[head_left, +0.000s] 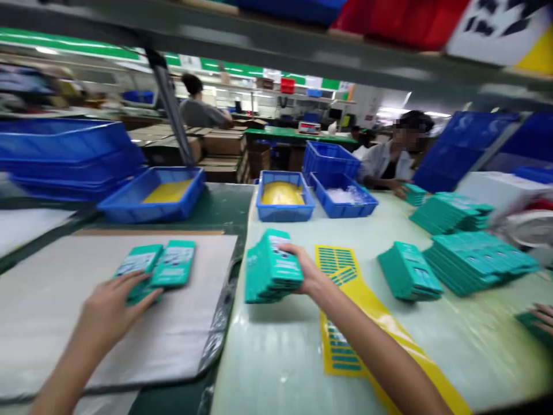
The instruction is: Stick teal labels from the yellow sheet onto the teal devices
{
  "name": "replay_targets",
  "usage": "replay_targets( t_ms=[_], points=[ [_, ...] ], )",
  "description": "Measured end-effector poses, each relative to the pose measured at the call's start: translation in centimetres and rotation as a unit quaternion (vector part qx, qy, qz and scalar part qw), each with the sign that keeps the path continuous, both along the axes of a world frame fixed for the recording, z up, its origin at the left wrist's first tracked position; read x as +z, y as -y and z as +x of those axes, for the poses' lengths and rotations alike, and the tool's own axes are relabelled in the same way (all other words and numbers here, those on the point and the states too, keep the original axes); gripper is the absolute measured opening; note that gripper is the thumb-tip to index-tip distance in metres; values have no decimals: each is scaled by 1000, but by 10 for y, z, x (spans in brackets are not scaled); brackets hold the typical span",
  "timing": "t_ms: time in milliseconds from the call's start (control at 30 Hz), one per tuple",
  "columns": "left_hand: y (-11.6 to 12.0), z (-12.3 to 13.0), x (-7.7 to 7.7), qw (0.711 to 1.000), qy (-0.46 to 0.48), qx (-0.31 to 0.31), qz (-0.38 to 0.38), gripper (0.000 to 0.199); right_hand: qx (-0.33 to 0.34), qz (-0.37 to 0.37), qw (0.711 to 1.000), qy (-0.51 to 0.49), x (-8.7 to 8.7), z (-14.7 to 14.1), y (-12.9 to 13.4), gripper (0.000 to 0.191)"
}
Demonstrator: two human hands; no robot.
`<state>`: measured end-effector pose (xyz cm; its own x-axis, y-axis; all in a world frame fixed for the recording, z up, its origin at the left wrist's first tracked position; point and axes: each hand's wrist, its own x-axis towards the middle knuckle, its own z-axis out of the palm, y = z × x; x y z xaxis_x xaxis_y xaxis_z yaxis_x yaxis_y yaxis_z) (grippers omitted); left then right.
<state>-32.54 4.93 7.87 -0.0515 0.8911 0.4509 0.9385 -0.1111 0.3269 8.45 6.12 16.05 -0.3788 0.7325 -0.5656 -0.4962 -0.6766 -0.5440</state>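
Head view, right hand [305, 271] gripping teal stack [271, 268], left hand [110, 308] on packets [158, 268]

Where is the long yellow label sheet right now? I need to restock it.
In the head view, the long yellow label sheet lies flat on the pale table, right of centre, running under the right hand and its stack of teal cards.

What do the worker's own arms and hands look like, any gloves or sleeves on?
Both are bare: no gloves on the left hand or right hand, and no sleeves on either forearm as far as the frame shows. No rings, watch or wristband are visible, though the picture is blurred.
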Motion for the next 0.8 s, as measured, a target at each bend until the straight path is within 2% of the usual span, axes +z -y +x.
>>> replay_targets(
  t_ms=[33, 67, 100, 167, 233, 300, 333, 400, 433, 500, 600, 667, 733, 800],
  points=[
    [8, -2, -2, 1000, -25, 7, 9, 49, -11, -22, 1000, 9, -5, 7, 10, 34],
    [12, 6, -3, 998, -54, -3, 18, 50, -23, -37, 999, 17, -9, 18, 21, 33],
    [14, 24, -4, 996, -73, -42, 35, 55, -36, -52, 998, 24, -11, 30, 34, 31],
    [16, 82, -5, 977, -84, -189, 49, 83, -56, -84, 994, 33, -13, 51, 59, 29],
    [26, 152, -6, 931, -88, -353, 27, 113, -49, -109, 992, 29, -12, 64, 80, 30],
    [43, 213, -8, 873, -66, -483, 13, 126, -17, -126, 992, 27, -10, 72, 94, 30],
    [51, 237, -10, 842, -28, -538, 1, 133, 12, -137, 990, 34, -10, 77, 98, 31],
    [64, 266, -15, 803, 87, -590, -16, 136, 93, -155, 982, 54, -8, 89, 99, 43],
    [67, 274, -18, 790, 145, -595, -30, 135, 143, -155, 976, 58, -6, 96, 97, 51],
    [65, 279, -24, 783, 244, -567, -72, 131, 225, -119, 966, 48, -2, 110, 87, 68],
    [46, 276, -33, 806, 343, -458, -150, 141, 290, -20, 956, 41, 2, 123, 71, 87],
    [32, 274, -38, 826, 371, -387, -171, 149, 291, 77, 949, 94, -3, 124, 66, 90],
    [23, 274, -42, 840, 379, -350, -168, 151, 280, 204, 913, 215, -14, 124, 65, 86],
    [22, 275, -45, 845, 383, -336, -164, 152, 241, 313, 847, 357, -31, 126, 64, 97]
  ],
)
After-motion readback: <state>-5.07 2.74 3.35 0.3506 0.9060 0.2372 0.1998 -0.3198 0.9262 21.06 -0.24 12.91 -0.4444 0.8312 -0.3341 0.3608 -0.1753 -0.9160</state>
